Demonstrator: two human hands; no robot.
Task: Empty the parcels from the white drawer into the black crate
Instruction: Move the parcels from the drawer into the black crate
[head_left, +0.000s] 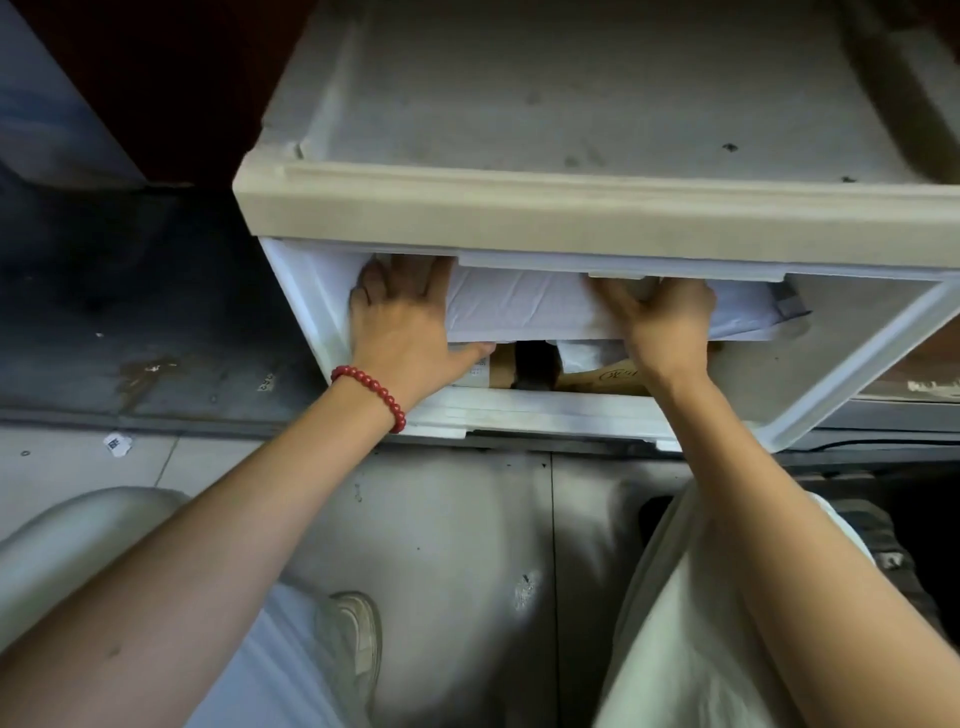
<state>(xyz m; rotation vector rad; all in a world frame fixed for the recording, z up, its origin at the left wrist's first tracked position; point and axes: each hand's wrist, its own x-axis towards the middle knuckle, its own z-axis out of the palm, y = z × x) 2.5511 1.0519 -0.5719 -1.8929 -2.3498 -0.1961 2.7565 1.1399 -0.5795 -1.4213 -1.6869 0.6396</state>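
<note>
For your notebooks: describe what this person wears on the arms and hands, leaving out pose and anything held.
No sleeves are in view. A bracelet of round red beads circles the wrist of the left hand. The right hand shows no glove, ring or watch.

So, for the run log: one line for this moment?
left hand grips white parcel; right hand grips it; drawer open; brown parcel beneath

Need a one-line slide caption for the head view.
Head view: left hand and right hand grip a flat white parcel in the open white drawer, brown parcels beneath.
</note>
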